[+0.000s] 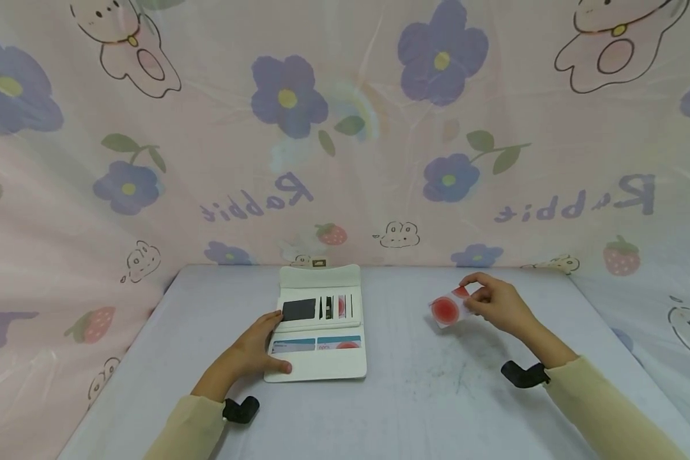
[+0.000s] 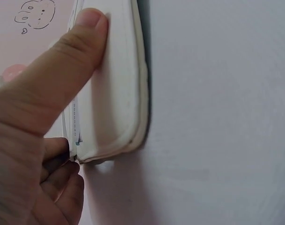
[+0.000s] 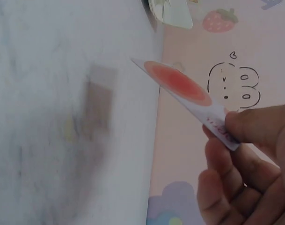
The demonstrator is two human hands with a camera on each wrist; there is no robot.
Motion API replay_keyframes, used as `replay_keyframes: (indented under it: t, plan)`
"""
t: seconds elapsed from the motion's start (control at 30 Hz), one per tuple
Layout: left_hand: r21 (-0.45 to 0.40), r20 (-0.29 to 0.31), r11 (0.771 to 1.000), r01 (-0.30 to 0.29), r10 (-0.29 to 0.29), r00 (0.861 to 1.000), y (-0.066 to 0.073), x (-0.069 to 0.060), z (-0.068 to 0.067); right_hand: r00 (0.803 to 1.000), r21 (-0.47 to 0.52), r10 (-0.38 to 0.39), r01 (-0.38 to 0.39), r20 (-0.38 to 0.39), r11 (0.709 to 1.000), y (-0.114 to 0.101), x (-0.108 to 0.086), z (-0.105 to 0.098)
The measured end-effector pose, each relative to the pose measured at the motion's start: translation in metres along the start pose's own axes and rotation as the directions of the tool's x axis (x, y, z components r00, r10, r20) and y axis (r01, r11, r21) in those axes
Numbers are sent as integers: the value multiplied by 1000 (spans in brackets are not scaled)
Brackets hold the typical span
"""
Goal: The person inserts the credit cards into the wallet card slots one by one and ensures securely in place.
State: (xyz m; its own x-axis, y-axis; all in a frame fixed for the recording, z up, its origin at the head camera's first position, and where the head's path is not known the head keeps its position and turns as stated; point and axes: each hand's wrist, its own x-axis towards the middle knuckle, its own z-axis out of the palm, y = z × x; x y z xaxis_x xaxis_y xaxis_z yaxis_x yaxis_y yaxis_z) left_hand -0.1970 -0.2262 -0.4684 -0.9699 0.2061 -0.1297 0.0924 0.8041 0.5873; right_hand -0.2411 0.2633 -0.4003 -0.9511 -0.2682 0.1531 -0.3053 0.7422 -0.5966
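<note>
A white wallet [image 1: 328,368] lies unfolded on the table, with cards [image 1: 293,345] tucked in its lower pocket and a dark panel [image 1: 299,310] and narrow slots above. My left hand [image 1: 252,350] grips its left side. In the left wrist view the thumb [image 2: 81,42] presses on the white cover and the other fingers bend at its edge. To the right, my right hand [image 1: 499,308] pinches a white card [image 1: 445,311] with a red round print by one end. The right wrist view shows this card [image 3: 177,83] tilted, held above the table between thumb and fingers.
The table [image 1: 402,415] has a white cover with faint dark smudges [image 1: 448,380] in front of the right hand. A printed curtain [image 1: 368,160] hangs along the table's back edge. Black wrist mounts [image 1: 240,410] sit at both sleeves.
</note>
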Motion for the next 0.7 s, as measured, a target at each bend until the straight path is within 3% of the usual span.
replay_keyframes:
  t: [0.7]
  plan:
    - [15, -9, 1000, -23, 23, 1000, 2, -2, 0, 999, 156, 33, -39, 37, 987, -16, 8, 22]
